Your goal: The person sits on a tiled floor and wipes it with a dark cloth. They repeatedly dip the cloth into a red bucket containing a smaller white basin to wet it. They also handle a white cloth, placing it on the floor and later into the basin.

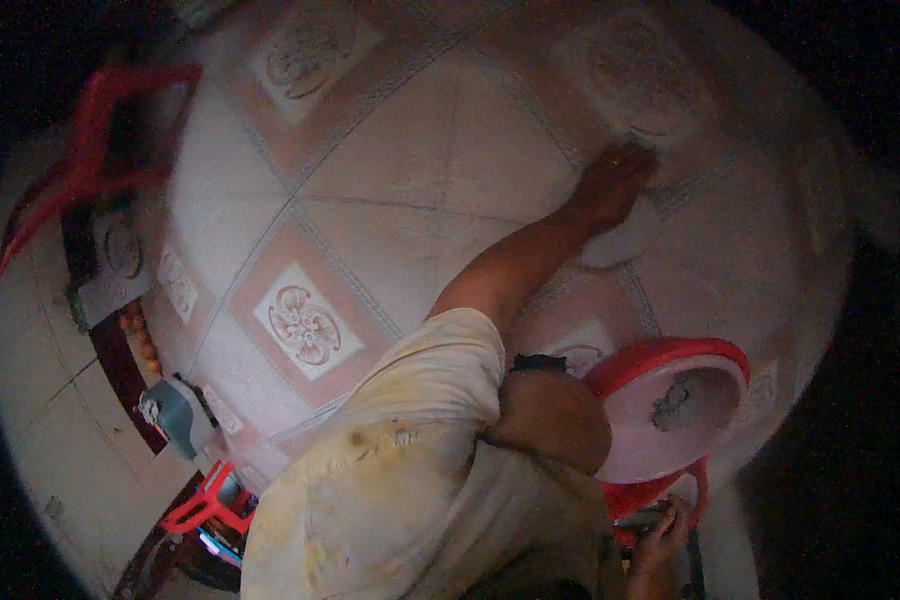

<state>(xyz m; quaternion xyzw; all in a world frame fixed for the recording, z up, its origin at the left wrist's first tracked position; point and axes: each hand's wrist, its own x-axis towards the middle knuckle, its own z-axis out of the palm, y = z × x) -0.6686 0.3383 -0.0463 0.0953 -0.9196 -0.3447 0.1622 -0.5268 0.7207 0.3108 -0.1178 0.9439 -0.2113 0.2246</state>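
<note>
My left arm reaches out across patterned ceramic tiles [442,150]. At its end, my left hand [619,184] lies low against the tiles, fingers close together. Dim light and blur hide whether anything is under it. Lower right, my right hand [664,529] is beside a red plastic object [701,480], perhaps a stool, below a basin. Its fingers are bent, and what they grip is unclear. The round plastic basin [634,442], red outside and pale inside, leans tilted with a grey clump [671,405] in it. A stained pale shirt [390,480] fills the lower middle.
A red plastic chair [101,127] stands at the upper left. Along the left are a dark strip [124,375], a grey-green object [172,412] and a smaller red plastic piece [214,499]. A rounded brown shape [555,420], perhaps a knee, sits beside the basin.
</note>
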